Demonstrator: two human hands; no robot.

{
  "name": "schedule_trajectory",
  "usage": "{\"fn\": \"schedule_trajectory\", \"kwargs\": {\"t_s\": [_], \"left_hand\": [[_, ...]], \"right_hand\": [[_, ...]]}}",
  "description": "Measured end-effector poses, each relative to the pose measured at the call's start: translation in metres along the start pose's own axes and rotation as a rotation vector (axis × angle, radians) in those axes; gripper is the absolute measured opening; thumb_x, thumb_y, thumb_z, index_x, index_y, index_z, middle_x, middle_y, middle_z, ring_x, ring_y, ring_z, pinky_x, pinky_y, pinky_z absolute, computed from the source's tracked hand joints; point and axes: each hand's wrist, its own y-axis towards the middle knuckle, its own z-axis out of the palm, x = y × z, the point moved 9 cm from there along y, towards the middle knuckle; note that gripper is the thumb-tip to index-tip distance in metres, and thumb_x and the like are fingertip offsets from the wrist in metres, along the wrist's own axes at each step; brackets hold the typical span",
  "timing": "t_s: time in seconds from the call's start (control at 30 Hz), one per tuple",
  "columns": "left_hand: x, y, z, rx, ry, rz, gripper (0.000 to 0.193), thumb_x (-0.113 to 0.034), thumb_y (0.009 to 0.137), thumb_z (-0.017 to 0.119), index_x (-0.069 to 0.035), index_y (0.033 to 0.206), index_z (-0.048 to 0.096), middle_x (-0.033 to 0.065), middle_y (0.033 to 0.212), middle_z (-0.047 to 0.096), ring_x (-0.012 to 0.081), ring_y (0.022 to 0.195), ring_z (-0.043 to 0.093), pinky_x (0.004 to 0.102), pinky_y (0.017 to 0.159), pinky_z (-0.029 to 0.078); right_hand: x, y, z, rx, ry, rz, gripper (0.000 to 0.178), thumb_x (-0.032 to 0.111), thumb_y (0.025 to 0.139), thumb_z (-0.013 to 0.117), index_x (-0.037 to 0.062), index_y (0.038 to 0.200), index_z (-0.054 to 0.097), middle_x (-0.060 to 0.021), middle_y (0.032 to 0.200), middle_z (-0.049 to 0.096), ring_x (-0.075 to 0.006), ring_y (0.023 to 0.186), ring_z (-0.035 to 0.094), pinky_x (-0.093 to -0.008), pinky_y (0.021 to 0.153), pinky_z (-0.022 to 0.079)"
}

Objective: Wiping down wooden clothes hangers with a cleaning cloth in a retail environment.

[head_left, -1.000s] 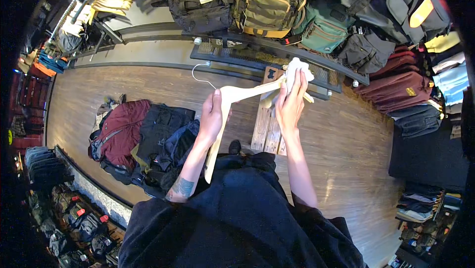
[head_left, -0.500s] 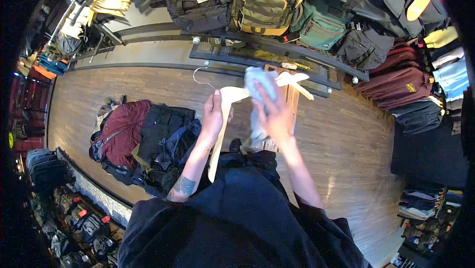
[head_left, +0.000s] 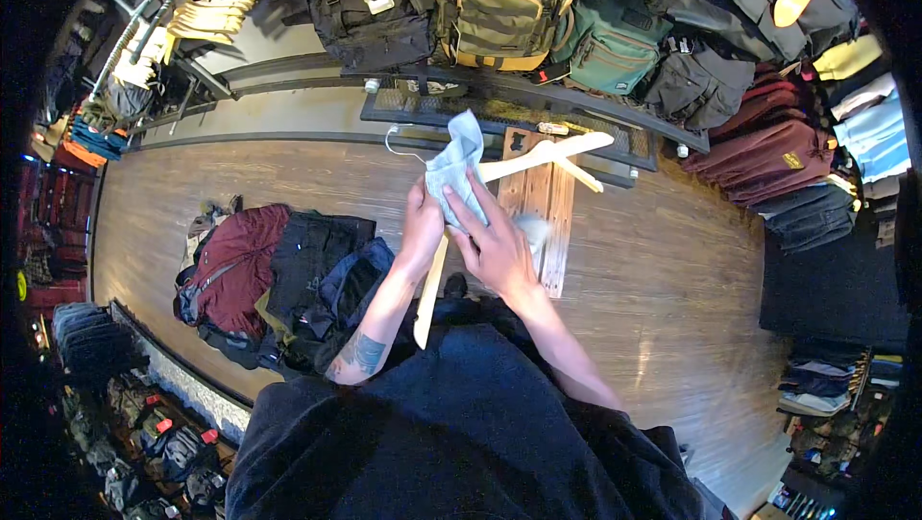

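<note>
A pale wooden clothes hanger with a thin metal hook is held up in front of me. My left hand is closed around it near the middle. Over the same part lies a light blue-grey cloth, its top corner sticking up. My right hand presses this cloth against the hanger, fingers bent over it, close beside the left hand. One hanger arm slants down toward my body; the other seems to run out to the right. Fingers and cloth hide the hanger's centre.
A plank bench stands beyond my hands, with another hanger end over it. Jackets lie heaped on the floor at left. Backpacks line the far shelf. Folded clothes are stacked at right; hangers hang on a rail far left.
My right hand and the cloth have moved left along the hanger, toward my left hand. The hanger's right arm shows more now. My left hand has shifted slightly.
</note>
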Motion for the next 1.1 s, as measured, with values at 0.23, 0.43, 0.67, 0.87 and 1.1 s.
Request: {"fn": "schedule_trajectory", "kwargs": {"t_s": [0.23, 0.43, 0.67, 0.87, 1.1], "left_hand": [[-0.017, 0.001, 0.004, 0.196, -0.127, -0.179, 0.045, -0.038, 0.110, 0.030, -0.002, 0.111, 0.056, 0.0060, 0.081, 0.061, 0.0093, 0.060, 0.051, 0.0254, 0.052, 0.041], [-0.022, -0.002, 0.011, 0.232, -0.145, -0.190, 0.045, -0.038, 0.110, 0.031, -0.001, 0.111, 0.057, 0.0047, 0.077, 0.060, 0.0093, 0.058, 0.051, 0.0262, 0.052, 0.042], [0.006, -0.004, 0.009, 0.157, -0.055, -0.262, 0.040, -0.037, 0.110, 0.035, -0.004, 0.111, 0.058, 0.0034, 0.071, 0.059, 0.0103, 0.058, 0.055, 0.0264, 0.054, 0.045], [-0.008, -0.008, 0.001, 0.233, -0.072, -0.235, 0.040, -0.037, 0.110, 0.033, -0.002, 0.109, 0.054, 0.0035, 0.069, 0.052, 0.0105, 0.057, 0.049, 0.0269, 0.052, 0.040], [-0.011, -0.007, 0.004, 0.250, -0.074, -0.246, 0.042, -0.039, 0.110, 0.033, -0.003, 0.112, 0.055, 0.0046, 0.069, 0.056, 0.0105, 0.057, 0.051, 0.0256, 0.054, 0.043]], "right_hand": [[-0.106, -0.013, -0.076, -0.240, -0.236, 0.307, 0.053, 0.010, 0.094, 0.061, 0.0220, 0.145, 0.051, -0.0176, 0.148, 0.046, -0.0413, 0.117, 0.061, -0.0457, 0.087, 0.059], [-0.101, -0.001, -0.090, -0.263, -0.217, 0.387, 0.048, 0.009, 0.097, 0.058, 0.0196, 0.143, 0.053, -0.0210, 0.147, 0.046, -0.0411, 0.124, 0.057, -0.0459, 0.096, 0.055], [-0.032, -0.010, -0.013, -0.073, 0.046, 0.215, 0.053, 0.005, 0.090, 0.065, 0.0238, 0.139, 0.059, -0.0175, 0.145, 0.050, -0.0394, 0.115, 0.063, -0.0441, 0.085, 0.058], [-0.081, -0.009, -0.070, -0.256, -0.225, 0.378, 0.045, 0.010, 0.093, 0.062, 0.0244, 0.136, 0.061, -0.0199, 0.136, 0.056, -0.0398, 0.108, 0.067, -0.0432, 0.078, 0.060], [-0.089, -0.005, -0.083, -0.337, -0.250, 0.441, 0.045, 0.011, 0.095, 0.058, 0.0239, 0.138, 0.059, -0.0246, 0.136, 0.054, -0.0440, 0.108, 0.066, -0.0483, 0.087, 0.059]]}}
